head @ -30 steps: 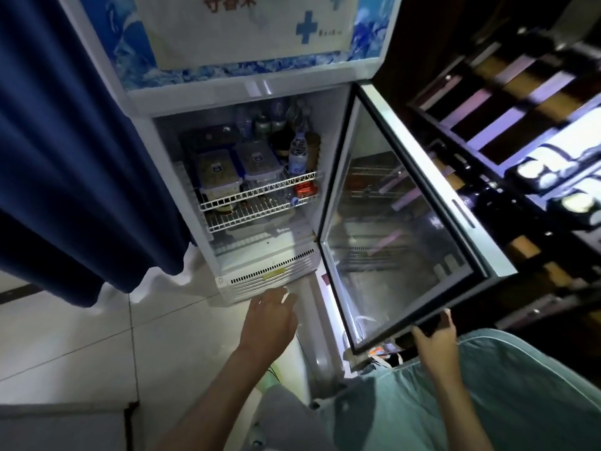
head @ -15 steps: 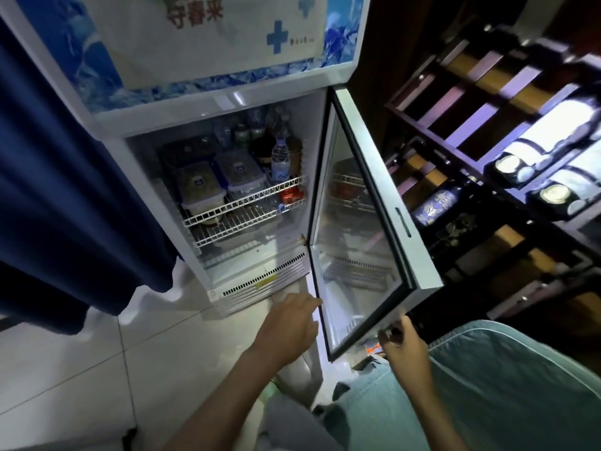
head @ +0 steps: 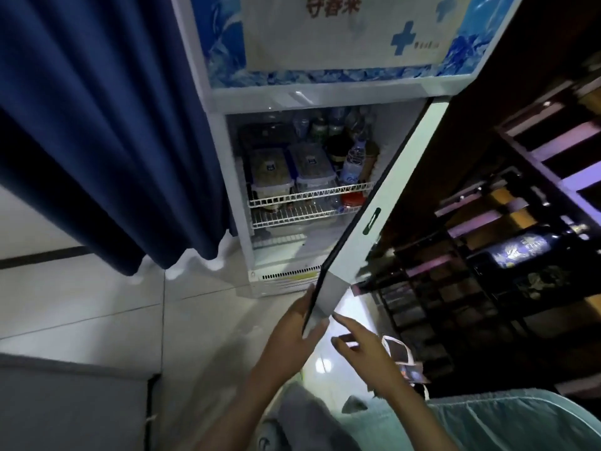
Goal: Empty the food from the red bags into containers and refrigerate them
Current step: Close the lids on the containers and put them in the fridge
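A small white fridge (head: 325,96) stands ahead with its glass door (head: 367,216) swung partway in. Two lidded clear food containers (head: 270,169) (head: 310,166) sit side by side on the upper wire shelf (head: 309,193), with bottles (head: 353,164) behind and right of them. My left hand (head: 292,323) lies against the inner side of the door's bottom corner, fingers straight. My right hand (head: 357,346) is just off the door's outer edge with its fingers extended, holding nothing.
A dark blue curtain (head: 97,125) hangs left of the fridge above a pale tiled floor (head: 97,304). A dark wine rack (head: 504,255) with a bottle fills the right. A small bag (head: 403,353) lies on the floor under my right hand.
The door has swung toward the fridge. My left hand rose from the floor area to the door's bottom corner; my right hand came off the door's lower edge.
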Action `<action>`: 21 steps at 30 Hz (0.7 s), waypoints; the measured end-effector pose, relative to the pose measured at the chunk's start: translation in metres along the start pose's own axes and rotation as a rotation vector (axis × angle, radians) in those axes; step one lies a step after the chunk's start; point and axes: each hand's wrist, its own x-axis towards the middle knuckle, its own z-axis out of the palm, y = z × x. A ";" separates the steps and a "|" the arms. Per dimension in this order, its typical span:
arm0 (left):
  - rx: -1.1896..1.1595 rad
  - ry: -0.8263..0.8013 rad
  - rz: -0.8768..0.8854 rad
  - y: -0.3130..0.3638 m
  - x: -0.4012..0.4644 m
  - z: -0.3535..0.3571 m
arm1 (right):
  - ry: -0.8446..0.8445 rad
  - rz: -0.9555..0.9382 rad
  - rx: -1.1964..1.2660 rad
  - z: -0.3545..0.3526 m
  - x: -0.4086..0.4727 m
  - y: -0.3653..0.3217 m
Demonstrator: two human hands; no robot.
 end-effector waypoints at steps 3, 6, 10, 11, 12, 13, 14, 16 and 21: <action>-0.089 0.166 -0.099 -0.014 0.006 -0.017 | -0.107 -0.040 -0.011 0.010 0.032 -0.026; -0.125 0.283 -0.154 -0.020 0.021 -0.040 | -0.190 -0.087 -0.048 0.019 0.067 -0.049; -0.080 0.401 -0.233 -0.030 0.063 -0.072 | -0.308 -0.172 -0.144 0.021 0.121 -0.070; -0.056 0.424 -0.244 -0.031 0.074 -0.080 | -0.326 -0.207 -0.185 0.021 0.135 -0.077; -0.025 0.435 -0.257 -0.031 0.083 -0.089 | -0.334 -0.256 -0.227 0.021 0.147 -0.084; 0.011 0.440 -0.266 -0.029 0.091 -0.099 | -0.333 -0.302 -0.270 0.021 0.159 -0.092; 0.047 0.446 -0.276 -0.026 0.099 -0.108 | -0.325 -0.348 -0.314 0.021 0.171 -0.101; 0.111 0.479 -0.277 -0.021 0.112 -0.128 | -0.298 -0.416 -0.404 0.021 0.191 -0.117; 0.146 0.629 -0.220 -0.012 0.141 -0.169 | -0.177 -0.449 -0.404 0.023 0.225 -0.141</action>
